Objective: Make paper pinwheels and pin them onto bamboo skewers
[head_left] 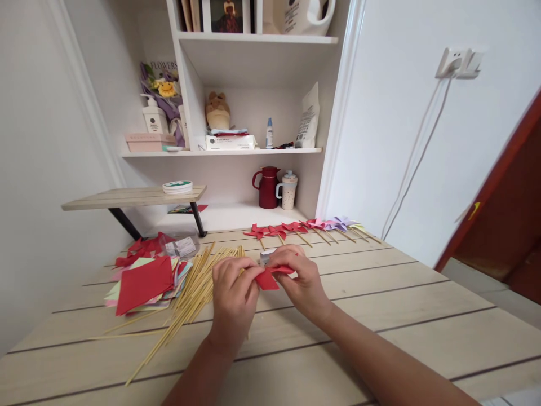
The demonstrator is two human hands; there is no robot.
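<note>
Between both hands, just above the table, is a folded piece of red paper point(267, 280) shaped like part of a pinwheel. My left hand point(237, 285) pinches its left side, fingers bent over the paper. Closed on its right side is my right hand point(302, 276), thumb below and fingers above, hiding part of the paper. A small white and silver object point(265, 257) sits just behind the hands, partly covered. To the left lie many thin wooden sticks point(190, 299) in a loose bundle, beside a stack of coloured paper squares point(143, 285) topped with red.
Finished pinwheels point(296, 227) in red, pink, purple and yellow line the table's back edge. A clear container point(182, 247) stands behind the paper. At the back left is a small raised shelf point(135, 196); a red jug point(268, 188) and a cup point(288, 192) stand behind.
</note>
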